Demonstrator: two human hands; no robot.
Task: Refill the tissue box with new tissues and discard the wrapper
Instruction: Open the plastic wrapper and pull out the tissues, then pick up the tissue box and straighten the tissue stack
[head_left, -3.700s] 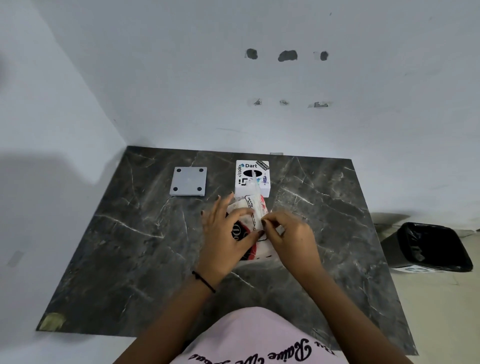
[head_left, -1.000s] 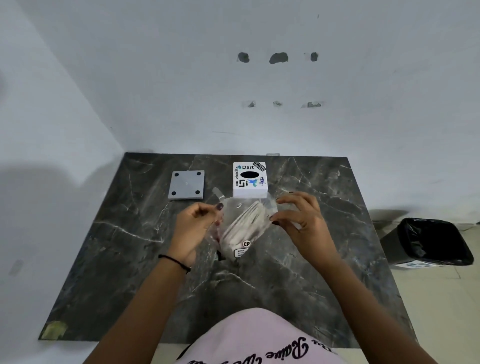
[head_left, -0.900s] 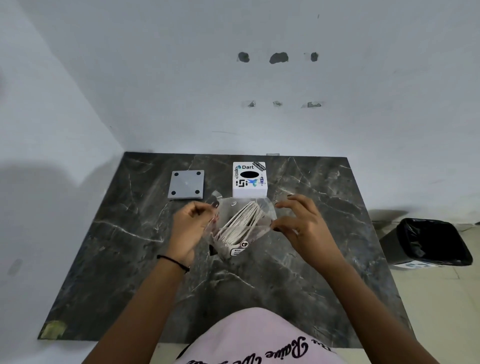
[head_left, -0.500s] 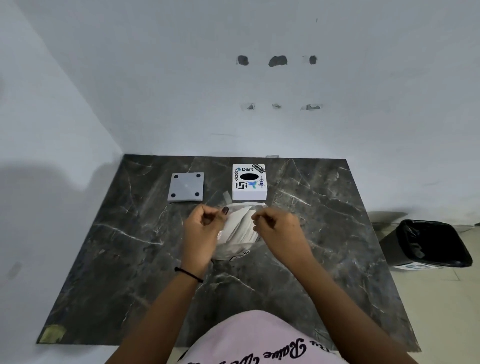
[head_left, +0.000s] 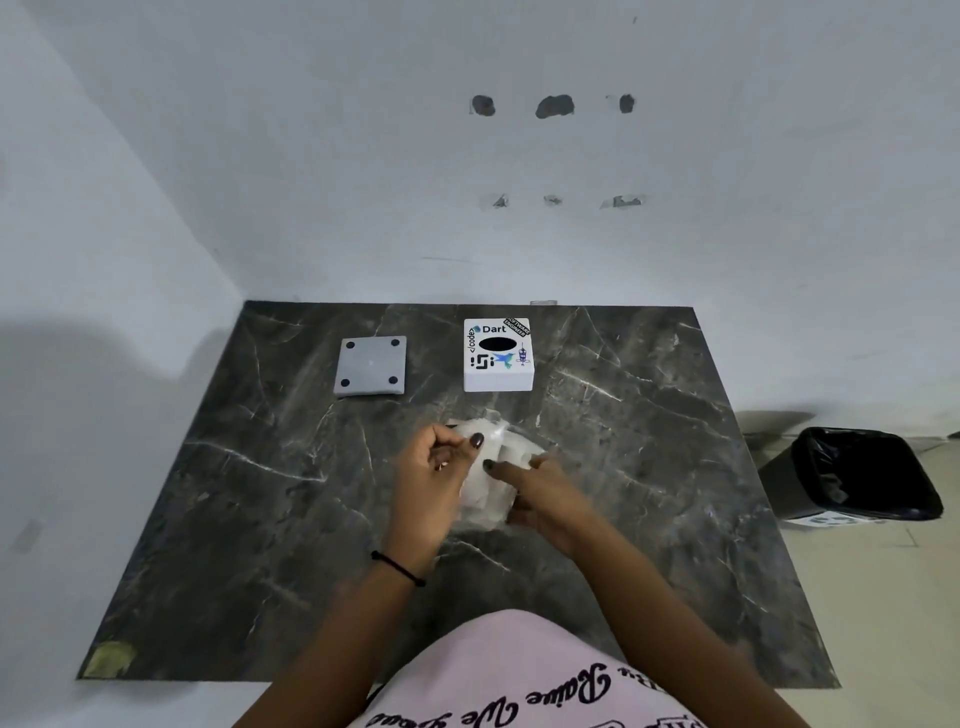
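A white tissue box (head_left: 497, 355) with stickers and a dark oval slot stands upright at the back of the dark marble table (head_left: 260, 519). In front of it, over the table's middle, I hold a clear plastic wrapper with a stack of white tissues (head_left: 491, 467) between both hands. My left hand (head_left: 436, 467) pinches the wrapper's upper left edge. My right hand (head_left: 540, 488) grips the pack from the right, with its fingers on the tissues. The lower part of the pack is blurred and partly hidden by my hands.
A grey square plate (head_left: 371, 365) with four dark dots lies left of the tissue box. A black bin (head_left: 852, 475) with a black liner stands on the floor to the right of the table. White walls close in behind and on the left.
The pack was lifted off the table and its wrapper pulled wide. Over the last second my hands have come together around it and dropped lower, and the tissues now show white between my fingers.
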